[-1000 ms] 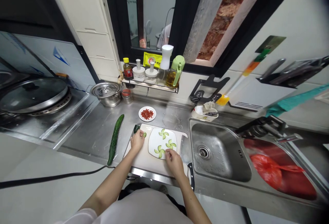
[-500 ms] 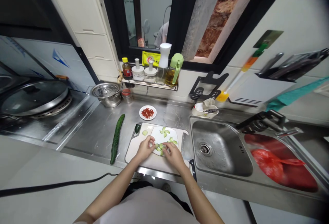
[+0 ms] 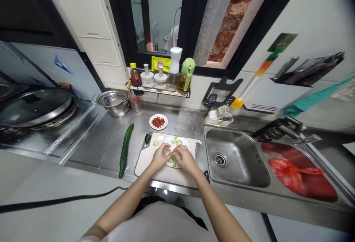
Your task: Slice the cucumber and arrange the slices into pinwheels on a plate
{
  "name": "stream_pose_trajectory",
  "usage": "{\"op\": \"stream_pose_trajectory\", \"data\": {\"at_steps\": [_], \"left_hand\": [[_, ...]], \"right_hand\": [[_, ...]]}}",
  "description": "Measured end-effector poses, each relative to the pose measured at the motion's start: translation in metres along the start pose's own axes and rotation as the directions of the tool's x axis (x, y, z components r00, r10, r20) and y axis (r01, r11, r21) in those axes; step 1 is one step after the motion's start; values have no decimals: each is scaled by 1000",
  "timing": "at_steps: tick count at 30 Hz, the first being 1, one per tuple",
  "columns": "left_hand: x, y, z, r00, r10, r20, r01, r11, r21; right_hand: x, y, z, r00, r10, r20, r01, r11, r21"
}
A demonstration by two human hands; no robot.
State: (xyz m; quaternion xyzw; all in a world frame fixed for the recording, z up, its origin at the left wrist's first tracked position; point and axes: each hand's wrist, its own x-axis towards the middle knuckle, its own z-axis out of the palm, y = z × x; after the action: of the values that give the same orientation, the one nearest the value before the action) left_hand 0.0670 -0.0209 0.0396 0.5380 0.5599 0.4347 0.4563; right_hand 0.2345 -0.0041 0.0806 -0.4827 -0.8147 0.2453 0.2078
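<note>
Over a white plate (image 3: 187, 144), my left hand (image 3: 161, 157) and my right hand (image 3: 184, 157) meet at the fingertips. Both are closed in a pinch on a cucumber slice that the fingers mostly hide. Thin cucumber slices (image 3: 176, 140) lie fanned out at the plate's far side, and more cucumber pieces (image 3: 173, 162) lie below my fingertips. Under the plate is a light cutting board (image 3: 144, 160). On the board's left part are a single round slice (image 3: 155, 143) and a dark green cucumber end (image 3: 148, 138).
A whole cucumber (image 3: 126, 150) lies left of the board. Behind it stands a small dish of red bits (image 3: 158, 122). A knife handle (image 3: 206, 176) shows at the board's right edge, beside the sink (image 3: 238, 157). A seasoning shelf (image 3: 163, 91) hangs at the back.
My hands have come closer together, and their fingertips now meet over the plate. The right hand moved up and left, covering some slices. The view shifted slightly.
</note>
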Motion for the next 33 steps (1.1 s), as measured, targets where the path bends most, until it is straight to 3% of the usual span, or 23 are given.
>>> {"op": "stream_pose_trajectory", "data": {"at_steps": [4,6,8,11,12,14,16,19,24,33], "left_hand": [[0,-4,1,978,-192,-79,188,980,-59],[0,-1,0,945,-327,7,325,935,-142],[-1,6,-1,869,-456,194,493,835,-244],[-1,19,-5,690,-541,480,717,601,-352],[-1,23,-6,643,-543,540,761,530,-373],[0,29,-8,595,-537,598,802,440,-404],[1,30,-10,597,-538,595,802,417,-427],[2,28,-12,631,-543,554,775,443,-450],[4,23,-16,673,-546,499,740,509,-440],[8,36,-26,852,-360,381,506,756,-416]], "right_hand": [[1,-3,-6,997,-31,-73,26,998,-63],[2,-5,-8,987,-90,-133,77,992,-102],[2,-7,-9,968,-169,-186,143,979,-146],[1,-9,-9,929,-306,-209,254,937,-239],[0,-9,-9,916,-349,-198,289,916,-277],[-2,-8,-9,891,-425,-159,351,869,-349],[-4,-6,-10,868,-481,-125,399,824,-403],[-6,-3,-12,843,-531,-92,442,779,-445],[-7,2,-12,837,-545,-56,462,757,-462],[-7,1,-15,859,-500,-112,405,796,-450]]}}
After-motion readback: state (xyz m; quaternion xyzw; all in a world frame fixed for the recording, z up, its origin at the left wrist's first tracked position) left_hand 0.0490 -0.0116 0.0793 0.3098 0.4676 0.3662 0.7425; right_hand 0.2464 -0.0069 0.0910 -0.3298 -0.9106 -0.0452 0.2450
